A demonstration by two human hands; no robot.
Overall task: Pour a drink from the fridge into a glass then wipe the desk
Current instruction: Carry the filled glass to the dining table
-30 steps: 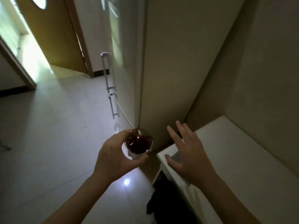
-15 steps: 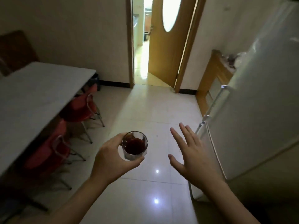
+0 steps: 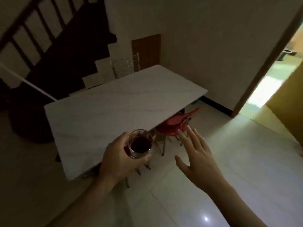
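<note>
staircase (image 3: pixel 54 51): dark steps and railing at far left, in shadow; it was out of view 1 s ago, when the fridge side filled the frame.
desk (image 3: pixel 114 108): pale marble-look top, bare, now centre frame; 0.5 s ago only its corner showed at the left edge. The view has swung from the fridge to the desk.
left hand (image 3: pixel 118 158): fingers wrapped round the glass, thumb across the near side; same grip as 1 s and 0.5 s ago.
glass (image 3: pixel 139 145): clear tumbler with dark red drink, roughly half full, tilted a little toward the camera. It is held in the air over the near right edge of the desk, not yet set down.
red chairs (image 3: pixel 176 122): 2 or so tucked under the right side of the desk, just beyond the glass; exact count unclear.
right hand (image 3: pixel 196 159): empty, fingers spread and straight, palm down, over the floor to the right of the glass and apart from it.
doorway (image 3: pixel 268 82): open and bright at far right, yellow door leaf beside it.
change meaning: pour looks done, drink is being carried to the desk; likely next is setting the glass down. No cloth in view for the wipe.
risk: tilted glass could slop on the move.
writing: none readable; no brand or label on glass, desk or walls.
</note>
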